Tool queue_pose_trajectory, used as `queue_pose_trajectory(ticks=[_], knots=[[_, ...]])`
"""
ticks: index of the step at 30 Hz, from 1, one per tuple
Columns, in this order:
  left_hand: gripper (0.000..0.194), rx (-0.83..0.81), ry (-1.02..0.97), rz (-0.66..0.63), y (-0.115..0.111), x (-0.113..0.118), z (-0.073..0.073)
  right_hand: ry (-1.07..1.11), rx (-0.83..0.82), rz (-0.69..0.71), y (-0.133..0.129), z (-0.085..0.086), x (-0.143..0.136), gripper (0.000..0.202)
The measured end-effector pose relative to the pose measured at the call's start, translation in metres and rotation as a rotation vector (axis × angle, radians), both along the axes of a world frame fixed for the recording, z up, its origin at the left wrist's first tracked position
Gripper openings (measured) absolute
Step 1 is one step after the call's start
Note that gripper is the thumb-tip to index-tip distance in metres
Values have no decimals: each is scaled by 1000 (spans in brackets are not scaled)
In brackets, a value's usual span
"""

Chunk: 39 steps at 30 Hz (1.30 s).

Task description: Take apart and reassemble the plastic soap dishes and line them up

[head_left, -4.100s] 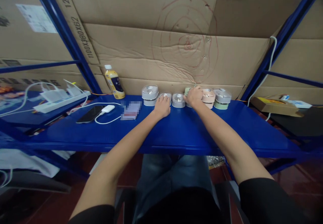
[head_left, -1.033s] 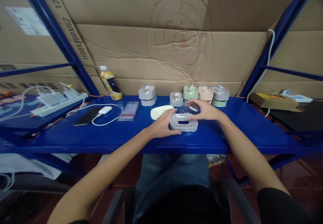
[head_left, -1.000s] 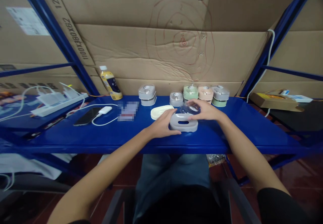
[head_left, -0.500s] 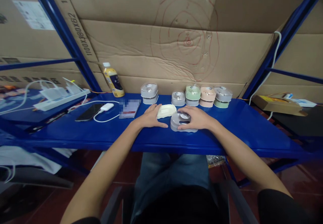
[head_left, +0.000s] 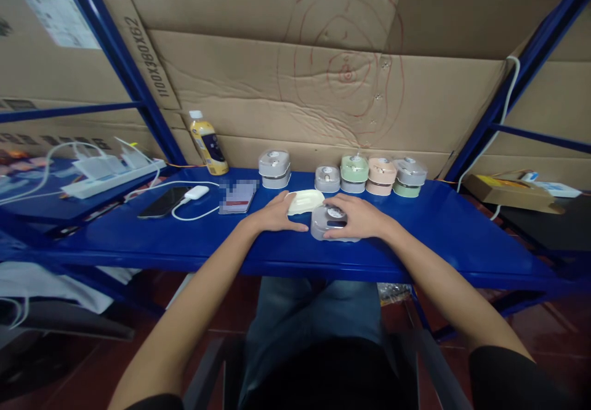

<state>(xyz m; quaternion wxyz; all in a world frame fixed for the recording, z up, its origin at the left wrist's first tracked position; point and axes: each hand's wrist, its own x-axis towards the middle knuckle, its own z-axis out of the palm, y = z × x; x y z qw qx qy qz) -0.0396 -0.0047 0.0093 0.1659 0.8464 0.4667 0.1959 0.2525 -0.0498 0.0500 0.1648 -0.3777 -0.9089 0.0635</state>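
My right hand (head_left: pixel 357 216) is wrapped over a grey lidded case (head_left: pixel 321 224) with a clear top, thumb at the front and fingers behind. The case rests flat on the blue tabletop. My left hand (head_left: pixel 276 214) lies at the left end of a shallow cream-coloured dish-like piece (head_left: pixel 305 201), its thumb stretched to the right and apart from the fingers. Its fingertips are partly hidden behind that piece, so I cannot tell whether they touch it. The cream piece sits just behind and left of the grey case.
Along the back stand stacked grey cases (head_left: pixel 274 170), a single grey case (head_left: pixel 327 178), and green (head_left: pixel 354 168), peach (head_left: pixel 380 176) and grey-green (head_left: pixel 409 177) stacks. Left are a yellow bottle (head_left: pixel 209 145), a phone (head_left: pixel 164 203), a white charger (head_left: pixel 196 192) with cable, and another flat device (head_left: pixel 239 197).
Both hands and the grey case hold almost the same places. The whole view has shifted slightly with the head.
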Motion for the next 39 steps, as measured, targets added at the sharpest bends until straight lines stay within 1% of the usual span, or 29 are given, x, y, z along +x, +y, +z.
queue_pose_trajectory(ticks=[3,5,7,11,14,17,20,22,24,28,30,32,36,39], knots=[[98,40,-38,-45,3,-2,-2,-40,-37,15,2,-1,5,100],[85,74,-61,-77,5,-4,-4,-48,-56,34,4,-1,9,102],[80,91,-60,-73,7,-5,-5,-30,-66,53,7,-2,13,102],[85,75,-47,7,9,-4,-10,-12,-77,53,12,-6,16,107],[87,60,-53,30,10,-4,-11,-20,-89,30,12,-7,15,107],[95,44,-95,55,8,-3,-8,-12,-110,49,12,-3,18,105],[105,-1,-157,62,2,0,-2,70,-101,101,13,6,27,99],[108,-28,-190,33,-3,6,0,150,-53,88,15,12,32,100],[112,-53,-217,-21,-9,16,0,189,-9,56,17,14,34,103],[117,-89,-317,-139,-17,39,-8,120,-12,77,21,9,24,104],[118,-103,-384,-194,-19,46,-11,87,-21,86,22,5,17,103],[118,-106,-415,-236,-20,50,-12,74,-33,89,22,3,11,101],[117,-73,-369,-265,-22,49,-7,67,-56,113,23,3,4,97],[114,-59,-348,-280,-23,48,-4,35,-77,96,22,2,2,102]])
